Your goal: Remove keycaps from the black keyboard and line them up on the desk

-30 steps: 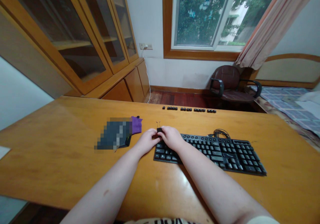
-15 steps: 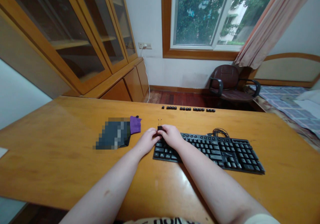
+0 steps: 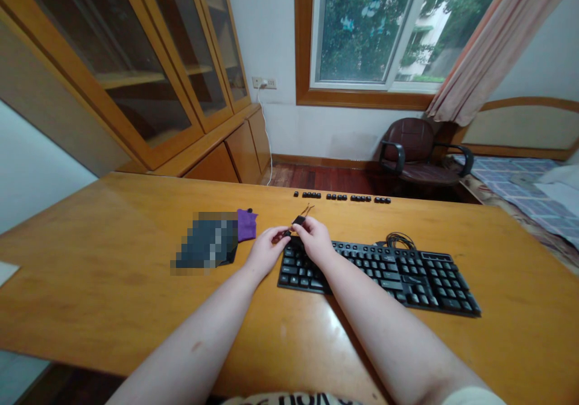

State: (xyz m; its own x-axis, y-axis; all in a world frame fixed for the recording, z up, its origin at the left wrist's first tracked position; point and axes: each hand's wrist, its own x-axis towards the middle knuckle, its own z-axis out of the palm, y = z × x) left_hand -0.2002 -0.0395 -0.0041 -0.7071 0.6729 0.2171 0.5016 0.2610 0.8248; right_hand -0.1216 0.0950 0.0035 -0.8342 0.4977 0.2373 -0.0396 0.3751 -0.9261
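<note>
Over the upper left corner of the black keyboard [image 3: 384,275], my two hands are close together. Pinched in my right hand [image 3: 318,240] is a keycap puller [image 3: 298,220], its black handle tilted and its two thin wire prongs pointing up and away. My left hand [image 3: 266,249] is closed, thumb and fingertips around a small black keycap [image 3: 287,233] just left of the puller. My right hand and forearm cover part of the keyboard's left side.
Several black keycaps [image 3: 336,197] stand in small groups along the desk's far edge. Left of my hands lie a purple cloth pouch [image 3: 246,224] and a blurred dark flat item [image 3: 208,242]. A coiled cable [image 3: 400,240] rests behind the keyboard. An armchair [image 3: 409,145] stands beyond the desk.
The puller has gone from upright between both hands to tilted rightward in my right hand. My hands have parted slightly, and a small keycap now shows at my left fingertips.
</note>
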